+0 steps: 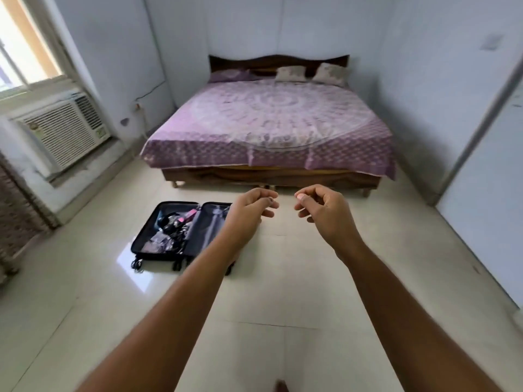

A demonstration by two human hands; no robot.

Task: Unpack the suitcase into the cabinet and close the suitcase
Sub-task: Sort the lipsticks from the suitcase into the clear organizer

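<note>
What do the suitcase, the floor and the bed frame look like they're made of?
The suitcase: probably a hard plastic shell, dark and rigid, with a fabric-looking lining; open flat.
The floor: polished stone or glazed tile, cream and glossy, with window glare and thin joint lines.
The bed frame: dark brown wood, by its grain and carved headboard.

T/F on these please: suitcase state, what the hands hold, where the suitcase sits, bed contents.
1. The suitcase lies open on the floor. True.
2. The suitcase is empty. False: its left half holds a jumble of items.
3. The left hand and right hand hold nothing. True.
4. The suitcase sits on the bed. False: it is on the floor, in front of the bed's near left corner.
5. Pillows lie at the headboard. True.
</note>
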